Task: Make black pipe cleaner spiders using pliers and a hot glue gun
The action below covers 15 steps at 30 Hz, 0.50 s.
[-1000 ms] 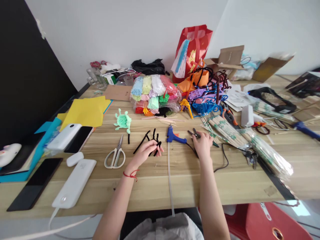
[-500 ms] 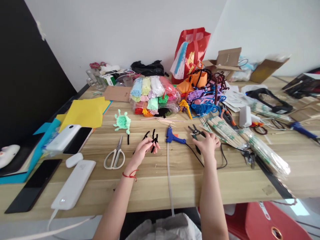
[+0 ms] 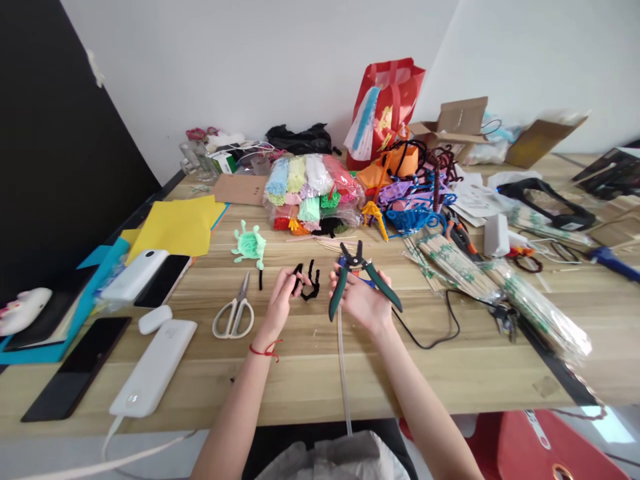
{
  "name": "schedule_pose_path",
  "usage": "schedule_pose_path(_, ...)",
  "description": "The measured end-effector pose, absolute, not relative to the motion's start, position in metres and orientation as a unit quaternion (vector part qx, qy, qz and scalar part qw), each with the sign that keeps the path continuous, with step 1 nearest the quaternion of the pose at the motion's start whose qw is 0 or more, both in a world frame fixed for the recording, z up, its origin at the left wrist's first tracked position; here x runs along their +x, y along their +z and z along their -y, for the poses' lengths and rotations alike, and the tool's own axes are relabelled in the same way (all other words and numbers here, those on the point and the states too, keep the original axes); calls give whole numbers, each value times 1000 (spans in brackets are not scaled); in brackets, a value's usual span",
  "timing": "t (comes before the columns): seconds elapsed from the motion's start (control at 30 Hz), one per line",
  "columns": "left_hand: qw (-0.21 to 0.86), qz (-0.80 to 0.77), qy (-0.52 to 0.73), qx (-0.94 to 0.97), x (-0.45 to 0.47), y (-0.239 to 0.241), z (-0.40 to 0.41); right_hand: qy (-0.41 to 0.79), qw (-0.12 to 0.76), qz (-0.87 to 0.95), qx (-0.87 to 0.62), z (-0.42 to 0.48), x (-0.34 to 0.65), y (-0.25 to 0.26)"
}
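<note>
My left hand (image 3: 283, 300) pinches a short black pipe cleaner (image 3: 299, 273) between thumb and fingers. Just right of its fingertips is a curved black pipe cleaner piece (image 3: 316, 288); whether it touches the hand I cannot tell. Across the upturned palm and fingers of my right hand (image 3: 367, 308) lie wire strippers (image 3: 339, 293) with green handles spread and jaws pointing away. Mostly hidden behind that hand is a blue glue gun (image 3: 369, 283), its clear glue stick (image 3: 343, 373) running toward the table's front edge. White-handled scissors (image 3: 233, 315) rest left of my left hand.
A mint-green fuzzy piece (image 3: 249, 245) sits beyond the scissors, near a black strip (image 3: 261, 279). Bagged pipe cleaners (image 3: 313, 190) and a colourful craft pile (image 3: 410, 193) stand behind. Phones and a white power bank (image 3: 153, 368) lie left; wrapped sticks (image 3: 457, 267) lie right.
My right hand has lifted the wire strippers off the table and brought them left, turning palm up over the glue gun. A curved black piece now shows apart from my left fingers.
</note>
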<state>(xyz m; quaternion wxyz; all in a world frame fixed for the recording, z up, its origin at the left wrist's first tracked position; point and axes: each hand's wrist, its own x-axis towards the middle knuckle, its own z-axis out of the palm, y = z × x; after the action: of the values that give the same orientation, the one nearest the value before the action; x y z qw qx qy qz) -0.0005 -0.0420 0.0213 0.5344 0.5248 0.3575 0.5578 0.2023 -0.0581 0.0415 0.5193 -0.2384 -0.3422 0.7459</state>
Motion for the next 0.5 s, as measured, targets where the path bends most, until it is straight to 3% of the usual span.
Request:
schedule_pose_path(0.23,528,-370,580,497,1,22,42,863,453,197,-106,67,193,41)
schedule_pose_path(0.5,506,-416,525,544,-2,28,44,846,480,215,-87,68,167,23)
